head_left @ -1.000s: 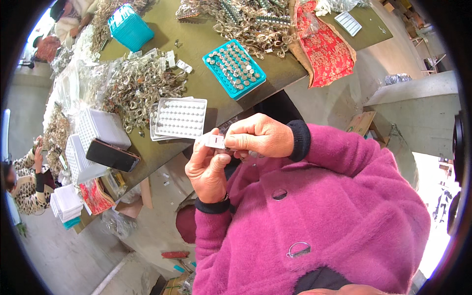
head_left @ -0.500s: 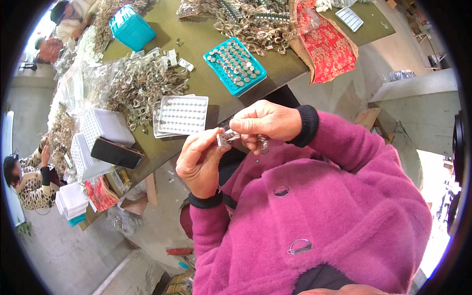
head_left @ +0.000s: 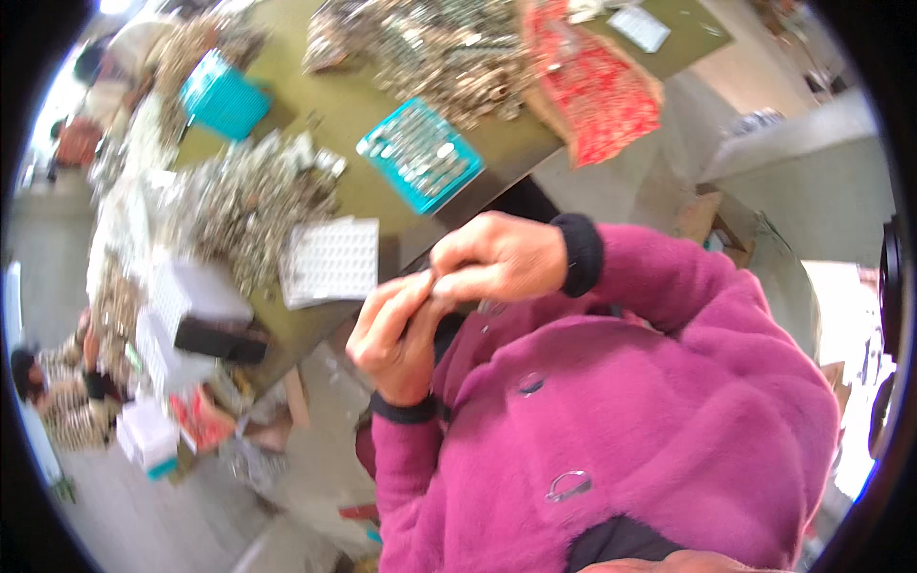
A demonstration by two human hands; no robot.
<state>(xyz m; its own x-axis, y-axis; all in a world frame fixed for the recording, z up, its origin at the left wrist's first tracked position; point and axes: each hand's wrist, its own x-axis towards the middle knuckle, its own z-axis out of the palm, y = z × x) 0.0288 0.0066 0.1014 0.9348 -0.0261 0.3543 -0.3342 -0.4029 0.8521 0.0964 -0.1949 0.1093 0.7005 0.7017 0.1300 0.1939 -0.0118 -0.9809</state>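
Observation:
My left hand (head_left: 392,334) and my right hand (head_left: 504,256) meet in front of my chest, fingertips touching. Both are closed in a pinch around a small metal wristwatch. The fingers cover most of it and motion blurs the rest. Just left of my hands, a white tray (head_left: 363,288) with rows of small pits lies at the table's edge. Beyond them is a teal tray (head_left: 426,204) filled with rows of small round metal pieces.
Tangled heaps of metal watches (head_left: 263,196) cover the table (head_left: 330,100), with another heap (head_left: 444,57) at the back. A teal stack of trays (head_left: 229,100), white stacked trays (head_left: 196,291), a dark phone (head_left: 220,341) and red patterned cloth (head_left: 602,91) surround them. Another person (head_left: 72,396) sits far left.
My right hand has shifted left, its fingertips now against my left fingers, hiding the wristwatch that showed between them. The whole view has shifted and blurred, with the far table objects lying further left.

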